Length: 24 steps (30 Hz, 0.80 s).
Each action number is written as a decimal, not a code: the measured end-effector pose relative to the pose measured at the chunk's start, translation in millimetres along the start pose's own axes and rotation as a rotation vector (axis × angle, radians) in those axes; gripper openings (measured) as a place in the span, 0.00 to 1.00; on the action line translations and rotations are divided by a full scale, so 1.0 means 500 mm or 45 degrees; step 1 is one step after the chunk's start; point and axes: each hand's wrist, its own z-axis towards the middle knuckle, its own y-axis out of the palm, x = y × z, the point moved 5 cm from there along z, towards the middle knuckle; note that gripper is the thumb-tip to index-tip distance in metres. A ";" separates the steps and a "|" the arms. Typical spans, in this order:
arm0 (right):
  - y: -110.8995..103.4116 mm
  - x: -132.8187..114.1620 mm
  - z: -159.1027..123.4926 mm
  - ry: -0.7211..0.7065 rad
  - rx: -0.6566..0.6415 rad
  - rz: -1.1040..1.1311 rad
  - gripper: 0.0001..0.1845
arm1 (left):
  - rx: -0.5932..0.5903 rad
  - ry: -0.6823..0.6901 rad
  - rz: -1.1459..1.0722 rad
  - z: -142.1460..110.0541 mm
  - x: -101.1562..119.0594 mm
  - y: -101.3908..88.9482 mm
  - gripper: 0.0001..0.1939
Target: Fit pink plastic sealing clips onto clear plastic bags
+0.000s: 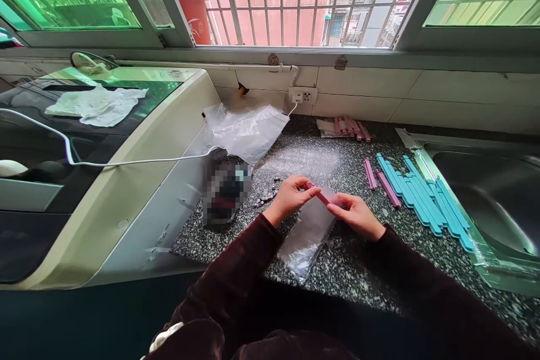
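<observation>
My left hand (291,198) pinches one end of a slim pink strip (323,197), its fingers closed. At the strip's other end, my right hand (358,215) also has its thumb and fingers closed on it. Beneath the strip and both hands lies a clear plastic bag (307,236), slanting toward the counter's front edge; whether the right fingers also grip the bag is unclear. Two loose pink strips (388,189) rest to the right of my right hand. Beyond them, several turquoise strips (422,194) lie in overlapping rows beside the sink.
Speckled stone counter (350,270) runs under the window. Pink strips (350,127) lie on clear packaging by the wall. A pile of plastic bags (248,129), a beaded string (265,198) and a blurred-out device (225,194) are left. A washing machine (160,180) and steel sink (498,191) flank the counter.
</observation>
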 end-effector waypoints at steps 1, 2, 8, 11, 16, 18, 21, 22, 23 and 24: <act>0.000 0.001 0.000 -0.001 0.005 -0.015 0.19 | 0.004 0.021 0.029 0.001 0.002 -0.001 0.12; -0.001 0.002 0.001 -0.002 0.010 -0.030 0.19 | 0.005 0.034 0.053 0.001 0.002 -0.002 0.12; -0.001 0.006 0.003 -0.004 0.015 -0.074 0.19 | -0.023 0.040 0.126 0.003 -0.004 0.000 0.12; -0.001 0.005 0.003 0.001 0.007 -0.074 0.19 | -0.034 0.037 0.132 0.004 -0.007 0.002 0.12; 0.000 -0.001 0.003 -0.007 0.013 -0.066 0.19 | -0.037 0.036 0.100 0.003 -0.009 0.004 0.12; 0.001 -0.002 0.003 -0.010 0.010 -0.053 0.19 | -0.030 0.037 0.090 0.003 -0.008 0.004 0.13; 0.002 0.000 0.004 -0.007 0.004 -0.042 0.18 | -0.015 0.045 0.078 0.003 -0.007 0.005 0.13; 0.001 0.001 0.004 -0.005 0.007 -0.041 0.18 | -0.011 0.047 0.076 0.002 -0.007 0.005 0.13; 0.001 0.001 0.004 -0.004 0.009 -0.040 0.18 | -0.007 0.050 0.074 0.002 -0.007 0.005 0.13; 0.001 0.002 0.004 -0.004 0.011 -0.039 0.18 | -0.003 0.052 0.073 0.002 -0.007 0.005 0.13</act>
